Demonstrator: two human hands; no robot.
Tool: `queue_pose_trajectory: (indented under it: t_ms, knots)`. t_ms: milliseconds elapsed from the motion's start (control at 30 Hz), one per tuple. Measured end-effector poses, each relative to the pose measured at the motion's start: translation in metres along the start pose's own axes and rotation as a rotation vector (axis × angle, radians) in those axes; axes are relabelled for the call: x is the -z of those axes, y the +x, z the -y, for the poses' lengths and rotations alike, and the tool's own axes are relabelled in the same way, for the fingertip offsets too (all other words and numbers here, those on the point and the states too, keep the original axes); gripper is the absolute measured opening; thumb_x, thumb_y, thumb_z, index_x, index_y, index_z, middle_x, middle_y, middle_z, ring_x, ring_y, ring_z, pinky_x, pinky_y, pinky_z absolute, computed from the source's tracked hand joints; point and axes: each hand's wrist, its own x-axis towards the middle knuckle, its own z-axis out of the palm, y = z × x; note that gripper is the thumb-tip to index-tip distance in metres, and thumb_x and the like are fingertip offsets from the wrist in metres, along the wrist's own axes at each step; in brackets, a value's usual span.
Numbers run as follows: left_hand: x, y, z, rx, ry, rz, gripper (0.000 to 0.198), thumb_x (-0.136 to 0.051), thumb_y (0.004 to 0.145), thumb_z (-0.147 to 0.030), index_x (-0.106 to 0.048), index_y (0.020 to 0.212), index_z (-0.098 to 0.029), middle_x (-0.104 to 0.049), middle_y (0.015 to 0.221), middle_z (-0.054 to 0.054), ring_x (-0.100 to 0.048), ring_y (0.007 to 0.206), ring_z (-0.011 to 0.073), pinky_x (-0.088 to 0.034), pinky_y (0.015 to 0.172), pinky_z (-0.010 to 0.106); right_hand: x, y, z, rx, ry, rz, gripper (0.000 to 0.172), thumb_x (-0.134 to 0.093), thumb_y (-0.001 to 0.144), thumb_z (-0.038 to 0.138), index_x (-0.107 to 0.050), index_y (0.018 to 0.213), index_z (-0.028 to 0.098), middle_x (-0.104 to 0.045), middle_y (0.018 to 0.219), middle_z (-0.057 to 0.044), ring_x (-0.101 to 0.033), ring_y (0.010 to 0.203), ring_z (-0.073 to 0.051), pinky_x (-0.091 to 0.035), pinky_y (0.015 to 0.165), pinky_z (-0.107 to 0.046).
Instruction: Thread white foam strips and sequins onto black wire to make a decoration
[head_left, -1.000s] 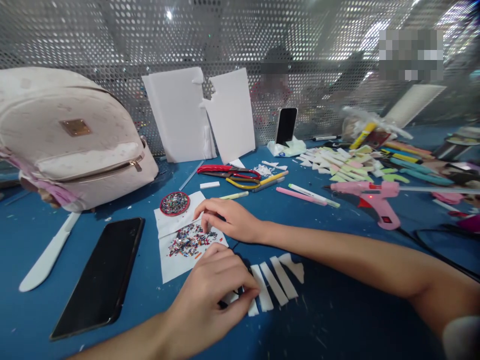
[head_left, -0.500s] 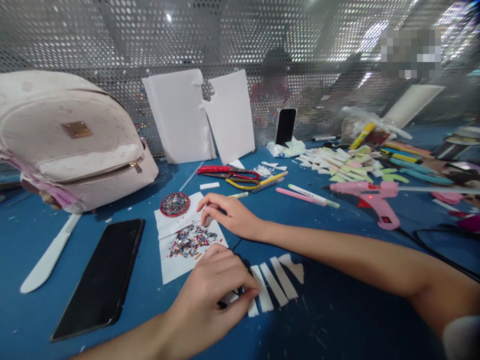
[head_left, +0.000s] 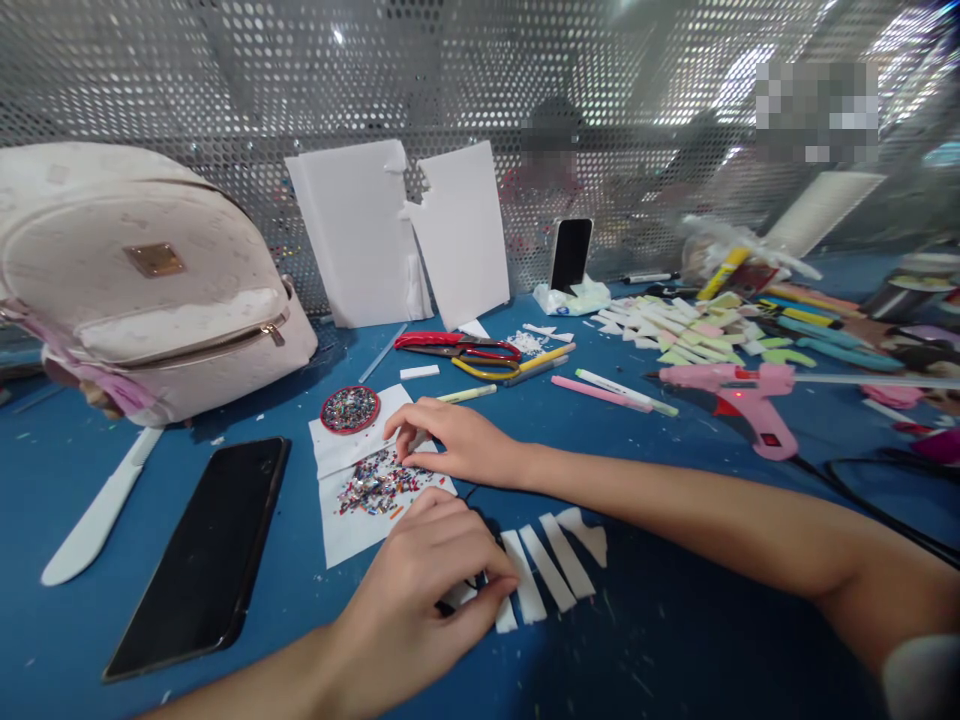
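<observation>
My left hand (head_left: 442, 570) is bent low over the table, thumb and forefinger pinched together at the edge of a row of white strips (head_left: 547, 568). A bit of something dark shows under its palm; what the fingertips hold is hidden. My right hand (head_left: 457, 440) reaches in from the right with curled fingers, its thumb and fingertips closed just over loose multicoloured beads (head_left: 367, 488). Anything between them is too small to make out. The beads lie on a creased white paper (head_left: 337, 540), and a round red-rimmed dish (head_left: 350, 410) full of beads stands at its far end.
Left are a pale backpack (head_left: 150, 290), a white plastic knife (head_left: 97, 520) and a black phone (head_left: 202, 550). Scissors (head_left: 457, 346) and pens (head_left: 615, 392) lie beyond my hands. A pink glue gun (head_left: 750, 400) with a cable is at right, near paper pieces (head_left: 675, 325).
My right hand has shifted slightly left and down over the beads, and its thumb and fingers have drawn closer together. My left hand stays in place.
</observation>
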Motion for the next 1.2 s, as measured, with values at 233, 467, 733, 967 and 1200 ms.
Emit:
queue_pose_trajectory:
  t_ms: [233, 467, 733, 967, 1200]
  knots:
    - [0.0006, -0.0007, 0.0011, 0.006, 0.008, 0.003, 0.015, -0.057, 0.091, -0.008, -0.065, 0.084, -0.018, -0.065, 0.074, 0.0, -0.057, 0.071, 0.0136, -0.04, 0.073, 0.031, 0.0008, 0.0008, 0.0011, 0.026, -0.097, 0.067, 0.025, -0.061, 0.093, 0.014, -0.055, 0.117, 0.02, -0.071, 0.096, -0.001, -0.055, 0.099, -0.019, -0.043, 0.084, -0.03]
    - [0.0008, -0.0011, -0.0001, 0.007, 0.006, 0.004, 0.015, -0.056, 0.092, -0.009, -0.065, 0.084, -0.018, -0.065, 0.074, 0.0, -0.057, 0.071, 0.0134, -0.04, 0.074, 0.031, 0.0008, 0.003, 0.0032, 0.06, -0.132, 0.095, 0.025, -0.053, 0.097, 0.014, -0.055, 0.121, 0.019, -0.069, 0.1, -0.004, -0.055, 0.097, -0.019, -0.043, 0.086, -0.032]
    - [0.0007, -0.0007, 0.0003, 0.009, 0.009, 0.01, 0.015, -0.056, 0.092, -0.009, -0.065, 0.084, -0.018, -0.065, 0.074, 0.0, -0.058, 0.071, 0.0134, -0.04, 0.073, 0.032, 0.0022, 0.0034, 0.0034, 0.014, -0.05, 0.074, 0.03, -0.037, 0.097, 0.005, -0.05, 0.121, 0.018, -0.068, 0.093, -0.003, -0.054, 0.094, -0.019, -0.041, 0.089, -0.033]
    - [0.0009, -0.0005, -0.0014, 0.01, 0.009, 0.009, 0.015, -0.055, 0.092, -0.01, -0.065, 0.084, -0.018, -0.066, 0.074, 0.001, -0.059, 0.071, 0.014, -0.04, 0.072, 0.032, 0.0018, 0.0027, 0.0016, 0.006, -0.001, -0.007, 0.028, -0.035, 0.099, 0.009, -0.05, 0.121, 0.018, -0.064, 0.089, -0.003, -0.053, 0.093, -0.019, -0.041, 0.088, -0.033]
    - [0.0005, -0.0009, 0.0007, 0.006, 0.008, 0.008, 0.015, -0.055, 0.092, -0.01, -0.065, 0.085, -0.018, -0.066, 0.075, 0.0, -0.059, 0.071, 0.014, -0.04, 0.074, 0.032, 0.0008, 0.0014, 0.0023, -0.001, -0.027, 0.014, 0.028, -0.049, 0.097, 0.01, -0.052, 0.122, 0.02, -0.067, 0.093, -0.003, -0.056, 0.095, -0.018, -0.042, 0.087, -0.032]
